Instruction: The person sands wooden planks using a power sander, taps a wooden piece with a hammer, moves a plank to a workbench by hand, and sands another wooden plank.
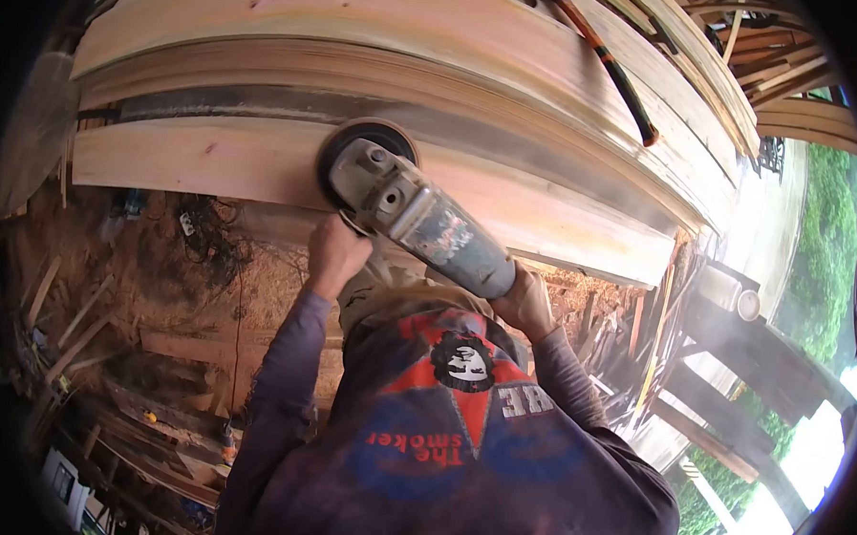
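Observation:
An angle grinder [449, 235] with a round sanding disc [336, 158] lies across the near wooden plank [546, 210], its disc over the plank's face. My left hand [338, 254] is closed near the grinder's head, around what looks like its side handle, mostly hidden by the fingers. Around the rear end of the grinder's body, my right hand [526, 300] is wrapped. The plank is pale with a pinkish tint and a small knot toward its left end.
Beyond the plank lie more long boards [363, 16], with a hammer [614, 75] with a black and orange handle on them. Sawdust [274, 294] and wood scraps cover the ground. Tangled cables [210, 244] lie at left. Stacked timber [791, 63] stands at upper right.

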`<state>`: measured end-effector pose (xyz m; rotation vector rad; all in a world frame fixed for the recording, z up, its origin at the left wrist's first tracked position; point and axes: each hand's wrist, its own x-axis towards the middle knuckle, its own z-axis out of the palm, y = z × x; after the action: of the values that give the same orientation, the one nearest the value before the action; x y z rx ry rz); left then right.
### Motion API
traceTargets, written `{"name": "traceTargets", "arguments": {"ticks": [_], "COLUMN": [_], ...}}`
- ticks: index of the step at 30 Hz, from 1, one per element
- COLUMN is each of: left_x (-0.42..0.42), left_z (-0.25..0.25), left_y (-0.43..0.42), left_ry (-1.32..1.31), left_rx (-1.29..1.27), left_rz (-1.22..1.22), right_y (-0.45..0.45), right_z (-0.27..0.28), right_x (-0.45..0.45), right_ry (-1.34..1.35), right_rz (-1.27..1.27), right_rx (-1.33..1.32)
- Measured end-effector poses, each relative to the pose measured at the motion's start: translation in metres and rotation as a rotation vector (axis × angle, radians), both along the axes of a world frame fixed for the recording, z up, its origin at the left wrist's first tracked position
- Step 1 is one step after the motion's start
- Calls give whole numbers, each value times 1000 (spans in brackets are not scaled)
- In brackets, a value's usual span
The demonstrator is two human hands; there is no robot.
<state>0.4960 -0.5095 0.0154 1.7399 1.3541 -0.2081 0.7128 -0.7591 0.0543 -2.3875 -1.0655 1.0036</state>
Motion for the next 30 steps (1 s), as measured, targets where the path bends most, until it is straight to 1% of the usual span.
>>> {"name": "traceTargets", "arguments": {"ticks": [2,3,4,5,6,7,8,9,10,12,13,16,17,20,21,24,26,28,30], "left_x": [35,55,77,95,113,132,149,167,183,216,232,272,284,324,332,378,408,436,460], "left_z": [-2,1,5,8,10,13,16,19,22,28,31,30,32,36,28,40,42,37,36], "left_y": [-35,-50,-67,-82,-96,-109,-122,-135,-148,-172,-186,-228,-240,-276,-285,-310,-328,-348,-366], "left_ry": [-64,-26,-46,-63,-80,-76,-49,-20,-10,-93,-84,-65,-96,-156,-187,-262,-284,-294,-336], "left_rx": [-37,-40,-66,-48,-27,-26,-21,-14,-8,-10,-3,-14,-15,-36,-26,-60,-74,-80,-66], "left_rz": [-40,-117,-119,-169,-219,-229,-288,-347,-358,-462,-490,-579,-618,-702,-733,-867,-892,-966,-962], "right_y": [-46,-69,-93,-115,-134,-152,-170,-181,-197,-230,-243,-285,-314,-355,-368,-399,-416,-429,-436], "right_z": [11,14,15,16,18,19,20,26,28,33,34,43,33,31,29,29,29,30,33], "right_x": [19,24,30,37,44,49,54,62,69,87,94,113,118,121,119,125,132,138,148], "right_ry": [-13,-9,13,34,37,44,54,0,10,-14,12,12,20,12,8,3,31,61,22], "right_rz": [-69,-79,-162,-245,-254,-303,-352,-348,-359,-414,-481,-575,-531,-661,-700,-793,-863,-915,-999], "right_rx": [-62,-67,-76,-82,-80,-65,-50,-68,-61,-133,-67,-85,-48,-90,-108,-112,-117,-134,-173]}}
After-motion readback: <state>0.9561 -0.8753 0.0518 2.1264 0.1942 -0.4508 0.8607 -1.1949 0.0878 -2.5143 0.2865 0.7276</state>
